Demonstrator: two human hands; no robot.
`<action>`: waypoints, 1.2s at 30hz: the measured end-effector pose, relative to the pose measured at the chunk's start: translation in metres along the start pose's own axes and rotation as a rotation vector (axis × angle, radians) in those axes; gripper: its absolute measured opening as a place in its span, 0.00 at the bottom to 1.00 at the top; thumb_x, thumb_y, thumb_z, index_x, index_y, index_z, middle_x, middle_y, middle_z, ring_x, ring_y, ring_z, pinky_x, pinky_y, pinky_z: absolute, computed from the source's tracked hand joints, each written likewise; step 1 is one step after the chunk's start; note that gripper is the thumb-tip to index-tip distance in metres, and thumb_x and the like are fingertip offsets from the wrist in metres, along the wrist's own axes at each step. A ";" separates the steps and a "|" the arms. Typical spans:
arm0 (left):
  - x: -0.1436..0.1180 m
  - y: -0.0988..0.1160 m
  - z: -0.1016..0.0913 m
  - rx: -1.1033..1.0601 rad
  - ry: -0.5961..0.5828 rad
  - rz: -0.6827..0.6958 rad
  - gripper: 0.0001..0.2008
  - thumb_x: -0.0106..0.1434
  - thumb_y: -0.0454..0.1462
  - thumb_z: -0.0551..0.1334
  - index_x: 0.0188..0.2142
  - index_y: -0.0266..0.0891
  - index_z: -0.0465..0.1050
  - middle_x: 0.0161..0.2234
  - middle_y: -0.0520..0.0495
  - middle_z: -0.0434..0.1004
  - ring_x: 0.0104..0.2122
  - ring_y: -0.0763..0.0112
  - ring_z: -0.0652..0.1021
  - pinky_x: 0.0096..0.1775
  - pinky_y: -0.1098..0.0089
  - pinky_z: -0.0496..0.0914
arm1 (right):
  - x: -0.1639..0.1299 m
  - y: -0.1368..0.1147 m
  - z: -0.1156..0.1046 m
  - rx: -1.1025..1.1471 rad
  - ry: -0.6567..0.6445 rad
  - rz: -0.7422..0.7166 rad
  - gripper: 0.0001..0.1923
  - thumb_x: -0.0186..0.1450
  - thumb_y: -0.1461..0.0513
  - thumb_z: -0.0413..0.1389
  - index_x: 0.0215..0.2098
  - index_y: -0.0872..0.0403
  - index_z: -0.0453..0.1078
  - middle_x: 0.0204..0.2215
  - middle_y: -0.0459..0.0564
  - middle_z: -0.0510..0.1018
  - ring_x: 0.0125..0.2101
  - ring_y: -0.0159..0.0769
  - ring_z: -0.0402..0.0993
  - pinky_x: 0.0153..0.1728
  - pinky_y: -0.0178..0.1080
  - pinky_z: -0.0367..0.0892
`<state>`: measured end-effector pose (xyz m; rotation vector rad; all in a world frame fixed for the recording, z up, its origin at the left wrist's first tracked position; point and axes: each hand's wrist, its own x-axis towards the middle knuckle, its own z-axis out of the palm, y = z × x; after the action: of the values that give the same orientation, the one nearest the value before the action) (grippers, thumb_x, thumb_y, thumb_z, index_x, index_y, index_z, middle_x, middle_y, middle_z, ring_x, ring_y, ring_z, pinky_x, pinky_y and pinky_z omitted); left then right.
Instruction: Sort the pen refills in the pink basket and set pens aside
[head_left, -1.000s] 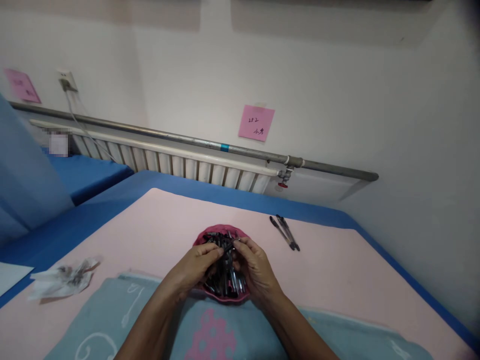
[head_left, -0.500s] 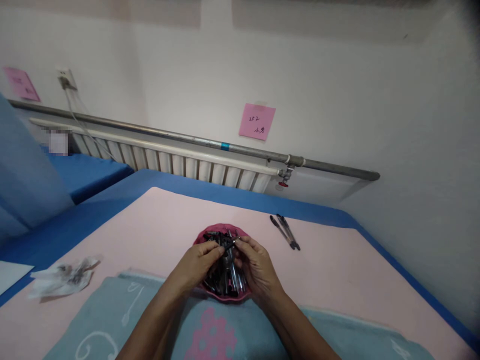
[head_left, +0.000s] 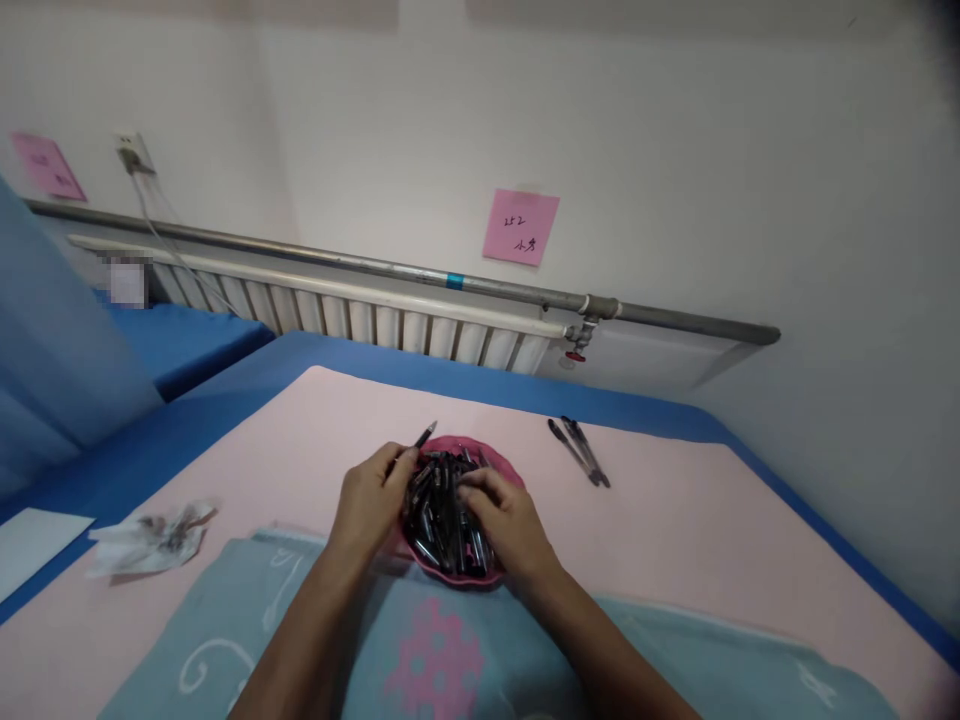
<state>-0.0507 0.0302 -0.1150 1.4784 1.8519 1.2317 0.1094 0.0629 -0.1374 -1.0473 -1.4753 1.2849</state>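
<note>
One pen (head_left: 425,435) is pinched in the left hand (head_left: 373,492) beside the bowl (head_left: 508,466); the right hand's (head_left: 514,518) grip I cannot tell. I judge the pen light, stiff, slick: hold mid-length.

Head-height view, forward and down

- A pink note (head_left: 521,227) on the wall, handwritten (the top line looks like "252"); another pink note (head_left: 48,166) far left.
- A socket (head_left: 127,142) with a plugged-in cord (head_left: 151,225).
- A grey pipe (head_left: 337,258), banded in blue, above a pale radiator (head_left: 382,328) with a red valve handle (head_left: 575,357).
- A light-blue curtain (head_left: 60,340).
- Crumpled tissue (head_left: 131,550), dark-marked, near a white sheet (head_left: 34,550).
- A blue-green cloth (head_left: 675,640) with white curls.
</note>
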 end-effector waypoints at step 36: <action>-0.005 0.010 0.009 -0.739 -0.465 -0.471 0.21 0.49 0.52 0.64 0.24 0.41 0.57 0.13 0.64 0.52 0.12 0.86 0.47 0.16 0.76 0.38 | 0.010 -0.011 -0.003 0.193 0.023 0.031 0.07 0.56 0.59 0.58 0.31 0.52 0.67 0.16 0.39 0.69 0.18 0.30 0.66 0.24 0.34 0.61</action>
<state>-0.0370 0.0284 -0.1115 0.7691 1.1450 1.0474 0.1099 0.0718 -0.1257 -0.9575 -1.2937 1.4021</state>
